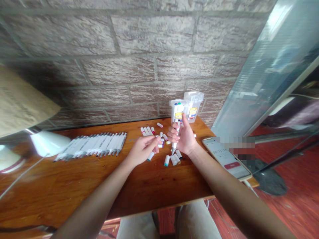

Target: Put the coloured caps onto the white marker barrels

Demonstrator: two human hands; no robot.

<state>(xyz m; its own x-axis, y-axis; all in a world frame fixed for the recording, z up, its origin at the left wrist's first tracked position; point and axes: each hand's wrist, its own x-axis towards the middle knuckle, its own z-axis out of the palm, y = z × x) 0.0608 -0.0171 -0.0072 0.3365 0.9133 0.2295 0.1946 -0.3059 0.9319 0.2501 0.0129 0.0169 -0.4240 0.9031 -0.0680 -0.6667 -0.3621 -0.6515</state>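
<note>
My right hand [184,136] is wrapped round a white marker [175,136], which stands nearly upright with its uncapped grey tip pointing down. The thumb of that hand is stretched up. To its left, my left hand [144,148] has thumb and fingers pinched together among loose marker caps; whether a cap is between the fingertips I cannot make out. Below the right hand lie several white caps, one with a teal end [166,161]. Farther back, caps with pink and red ends [147,131] sit in a row.
A long row of capless markers [92,145] lies at the left, beside a lamp [47,141]. A clear marker case [177,108] with a few markers stands by the brick wall [139,71]. A phone [226,159] showing a timer lies at the table's right edge.
</note>
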